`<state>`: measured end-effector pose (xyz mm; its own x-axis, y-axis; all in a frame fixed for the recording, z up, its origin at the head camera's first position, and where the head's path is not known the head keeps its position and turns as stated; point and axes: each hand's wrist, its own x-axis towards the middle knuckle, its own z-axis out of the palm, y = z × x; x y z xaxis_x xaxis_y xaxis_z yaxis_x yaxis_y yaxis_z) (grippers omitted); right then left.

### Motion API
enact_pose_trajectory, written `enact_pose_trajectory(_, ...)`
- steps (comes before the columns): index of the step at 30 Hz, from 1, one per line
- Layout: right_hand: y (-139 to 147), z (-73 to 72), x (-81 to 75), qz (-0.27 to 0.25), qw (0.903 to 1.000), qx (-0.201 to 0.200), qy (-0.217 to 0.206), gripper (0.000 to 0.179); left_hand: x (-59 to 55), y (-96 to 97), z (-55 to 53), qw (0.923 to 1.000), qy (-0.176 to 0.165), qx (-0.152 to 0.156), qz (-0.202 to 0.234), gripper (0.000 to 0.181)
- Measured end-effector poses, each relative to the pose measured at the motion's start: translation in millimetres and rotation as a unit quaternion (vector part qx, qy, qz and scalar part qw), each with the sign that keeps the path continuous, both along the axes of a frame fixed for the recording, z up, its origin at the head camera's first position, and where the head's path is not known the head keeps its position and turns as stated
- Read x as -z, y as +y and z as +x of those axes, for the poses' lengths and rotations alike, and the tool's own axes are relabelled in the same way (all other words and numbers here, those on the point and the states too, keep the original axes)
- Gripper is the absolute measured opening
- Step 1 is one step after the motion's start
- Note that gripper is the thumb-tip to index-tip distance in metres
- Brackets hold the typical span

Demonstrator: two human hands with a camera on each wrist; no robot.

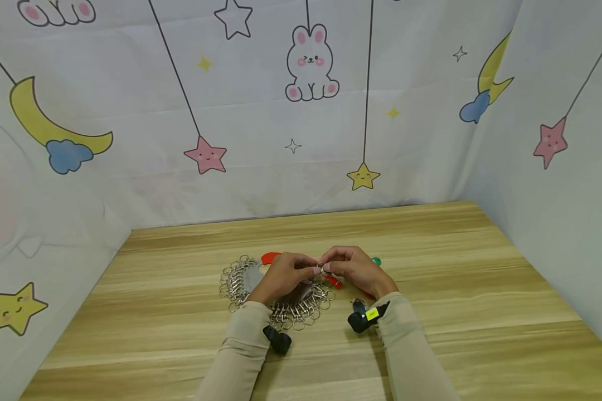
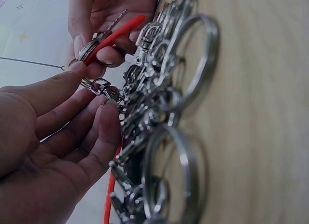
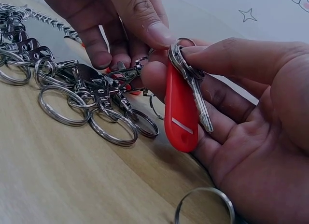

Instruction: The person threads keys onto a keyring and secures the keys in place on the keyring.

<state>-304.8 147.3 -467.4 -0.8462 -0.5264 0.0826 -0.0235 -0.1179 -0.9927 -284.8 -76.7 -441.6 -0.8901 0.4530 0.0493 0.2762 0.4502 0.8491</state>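
Above a bunch of metal swivel clasps with split rings (image 1: 296,320), my two hands meet fingertip to fingertip. My left hand (image 1: 283,275) pinches a metal key ring (image 2: 87,84) between thumb and fingers, beside a small clasp (image 2: 102,87). From the other side, my right hand (image 1: 358,270) grips the head of a silver key (image 3: 200,105) and a red plastic key tag (image 3: 181,118), thumb on top. The tag and key hang down from that grip. Fingers partly hide where ring, key and clasp join.
Around a grey sheet (image 1: 251,277) the clasps fan out on the wooden table (image 1: 456,267). Behind my left hand lies a red piece (image 1: 271,258); a green piece (image 1: 377,260) shows beyond my right. Another loose ring (image 3: 205,192) lies below my right hand. A printed cloth (image 1: 261,189) stands behind.
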Motion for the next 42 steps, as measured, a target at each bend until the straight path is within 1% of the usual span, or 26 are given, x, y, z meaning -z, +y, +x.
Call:
enact_pose_trajectory(4,0.0,0.3,-0.1,-0.001,1.0,-0.007,-0.004,0.013,0.5,-0.1,-0.1,1.0,-0.001,-0.002,0.0,0.024)
enact_pose_trajectory(9,0.3,-0.6,0.9,0.0,0.9998,-0.019,0.005,0.014,-0.6,0.3,0.7,1.0,-0.001,-0.006,-0.007,0.025)
enact_pose_trajectory(15,0.0,-1.2,1.8,0.003,0.9998,-0.018,0.006,0.015,-0.7,0.0,0.6,1.0,-0.001,-0.009,-0.003,0.024)
enact_pose_trajectory(19,-0.1,-1.7,0.9,0.025,0.9997,0.006,0.0,0.016,-1.1,0.0,1.6,0.9998,0.012,-0.013,-0.01,0.022)
enact_pose_trajectory(21,1.4,-1.7,-1.8,0.056,0.998,0.028,0.011,0.017,-1.2,0.2,2.1,0.9997,0.015,-0.013,-0.015,0.024)
enact_pose_trajectory(23,4.2,-1.2,-6.6,0.091,0.9942,0.052,0.023,0.02,-1.6,0.3,2.6,0.9998,0.012,-0.01,-0.015,0.026)
enact_pose_trajectory(26,10.4,0.4,-14.9,0.147,0.9838,0.094,0.042,0.023,-2.9,0.3,2.8,0.9998,0.016,-0.007,-0.01,0.028)
enact_pose_trajectory(28,14.2,1.6,-19.2,0.17,0.9778,0.113,0.047,0.024,-3.7,0.3,2.6,0.9997,0.023,-0.009,-0.008,0.027)
enact_pose_trajectory(30,16.9,2.6,-21.2,0.196,0.9699,0.133,0.056,0.024,-4.8,1.2,2.4,0.9993,0.035,-0.01,-0.014,0.023)
enact_pose_trajectory(32,17.3,3.2,-21.5,0.221,0.9608,0.147,0.08,0.024,-6.2,2.2,2.1,0.9984,0.048,-0.007,-0.028,0.018)
enact_pose_trajectory(35,14.0,2.6,-18.5,0.26,0.9416,0.171,0.129,0.024,-9.8,4.5,2.6,0.9953,0.07,0.009,-0.066,0.012)
enact_pose_trajectory(38,9.8,1.4,-15.9,0.297,0.916,0.193,0.188,0.021,-16.4,8.2,3.9,0.9885,0.093,0.03,-0.115,0.01)
enact_pose_trajectory(39,9.4,0.5,-15.7,0.306,0.9076,0.206,0.201,0.02,-18.8,9.7,4.5,0.9859,0.097,0.035,-0.132,0.01)
enact_pose_trajectory(40,10.1,0.3,-16.7,0.311,0.9012,0.218,0.209,0.019,-21.2,11.6,5.1,0.9831,0.099,0.04,-0.149,0.01)
enact_pose_trajectory(41,11.8,0.1,-18.8,0.313,0.8958,0.232,0.214,0.018,-23.6,14.0,5.6,0.9802,0.1,0.043,-0.165,0.01)
enact_pose_trajectory(42,14.8,0.3,-21.4,0.311,0.8933,0.246,0.212,0.017,-25.6,16.7,5.8,0.9778,0.098,0.046,-0.179,0.011)
